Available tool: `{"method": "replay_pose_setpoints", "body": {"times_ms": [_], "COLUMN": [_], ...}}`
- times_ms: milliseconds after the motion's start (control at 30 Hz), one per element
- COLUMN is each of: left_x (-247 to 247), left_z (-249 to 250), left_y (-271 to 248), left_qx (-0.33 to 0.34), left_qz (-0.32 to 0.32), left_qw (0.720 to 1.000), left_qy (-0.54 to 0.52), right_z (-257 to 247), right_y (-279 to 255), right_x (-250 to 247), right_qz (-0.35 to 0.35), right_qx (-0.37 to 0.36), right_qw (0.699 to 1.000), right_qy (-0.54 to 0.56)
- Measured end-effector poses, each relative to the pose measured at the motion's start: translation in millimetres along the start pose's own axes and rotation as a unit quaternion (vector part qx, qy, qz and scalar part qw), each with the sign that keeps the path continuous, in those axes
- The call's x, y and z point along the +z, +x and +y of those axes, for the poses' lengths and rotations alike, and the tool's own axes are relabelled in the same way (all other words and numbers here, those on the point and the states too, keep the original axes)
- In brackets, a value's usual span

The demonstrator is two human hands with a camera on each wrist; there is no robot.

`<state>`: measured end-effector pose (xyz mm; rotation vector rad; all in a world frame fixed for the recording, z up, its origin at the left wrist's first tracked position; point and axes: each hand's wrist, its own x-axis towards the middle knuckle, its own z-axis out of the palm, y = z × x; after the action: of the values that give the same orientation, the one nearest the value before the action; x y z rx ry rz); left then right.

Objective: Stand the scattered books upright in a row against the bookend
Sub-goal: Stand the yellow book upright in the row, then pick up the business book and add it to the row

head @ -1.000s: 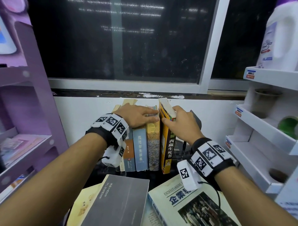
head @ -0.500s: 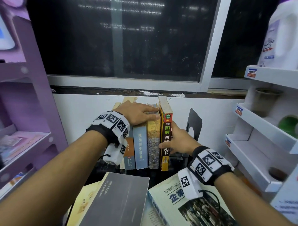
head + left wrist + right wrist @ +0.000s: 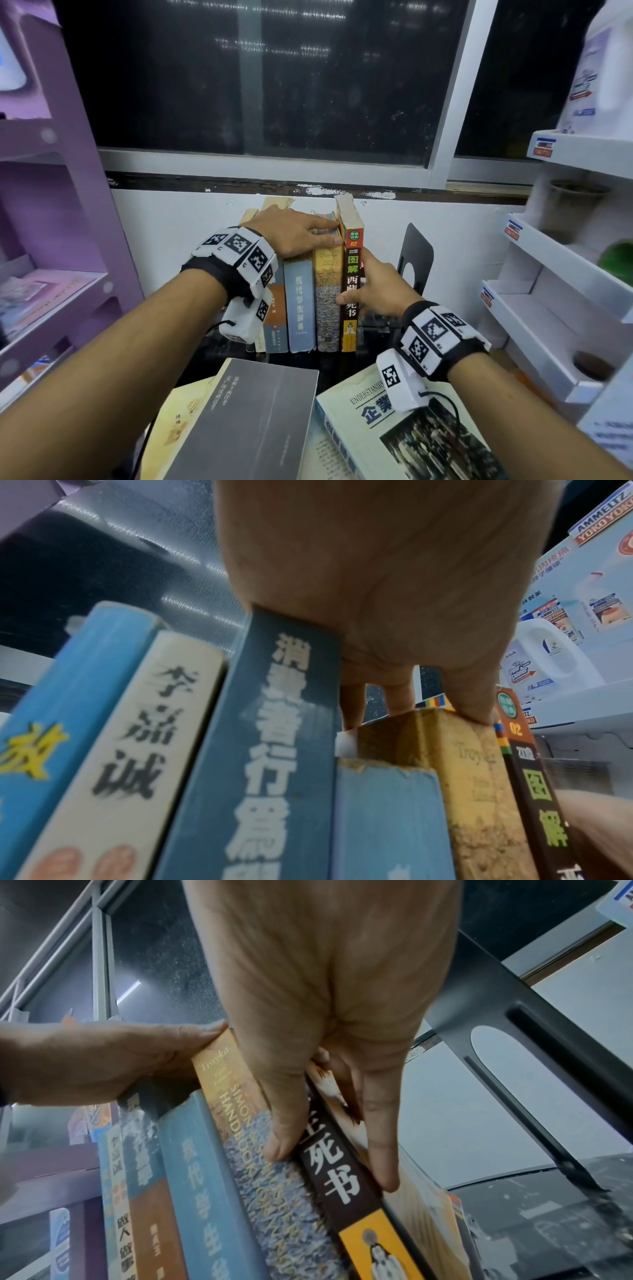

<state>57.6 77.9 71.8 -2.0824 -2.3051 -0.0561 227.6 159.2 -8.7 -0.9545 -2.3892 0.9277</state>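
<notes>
Several books stand upright in a row (image 3: pixel 299 308) on the dark desk. My left hand (image 3: pixel 294 236) lies flat on their tops, its fingertips (image 3: pixel 476 710) pressing the yellow book (image 3: pixel 327 291). The brown-spined book (image 3: pixel 352 274) stands at the row's right end. My right hand (image 3: pixel 373 291) pinches it at mid-height, thumb (image 3: pixel 284 1137) by the spine and fingers on the right cover. The black bookend (image 3: pixel 414 257) stands to the right, a gap away from the row. A grey book (image 3: pixel 246 421), a yellowish one (image 3: pixel 178 411) under it and a white book (image 3: pixel 394 438) lie flat in front.
A purple shelf unit (image 3: pixel 68 205) stands at the left. A white tiered shelf (image 3: pixel 565 274) at the right carries a detergent bottle (image 3: pixel 606 68). Behind the row are a white wall and a dark window.
The brown-spined book went from tilted to upright against the row. My right hand slid from its top down to mid-height. The left hand stayed on the tops.
</notes>
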Motion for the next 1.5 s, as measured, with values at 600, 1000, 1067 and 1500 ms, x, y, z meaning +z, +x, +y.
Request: {"method": "replay_pose_setpoints", "body": {"times_ms": [600,1000,1067,1500], "left_x": [9,29,35,89], "left_z": [-2,25,30,80], "left_y": [-11,-61,-68,-99], "left_qx": [0.047,0.111,0.110,0.039], "left_qz": [0.101,0.207,0.193,-0.071], "left_qw": [0.993,0.961,0.961,0.964], "left_qy": [-0.046,-0.146,-0.163,-0.252], "right_z": [-7,-17,-16,12], "right_y": [-12,-53,-63,-131], "right_x": [-6,-23,-27,-39], "right_qz": [0.007,-0.035,-0.052,-0.155], "right_qx": [0.005,0.048,0.062,0.189], "right_qw": [0.999,0.992,0.988,0.950], "right_qy": [-0.052,-0.110,-0.133,-0.196]}}
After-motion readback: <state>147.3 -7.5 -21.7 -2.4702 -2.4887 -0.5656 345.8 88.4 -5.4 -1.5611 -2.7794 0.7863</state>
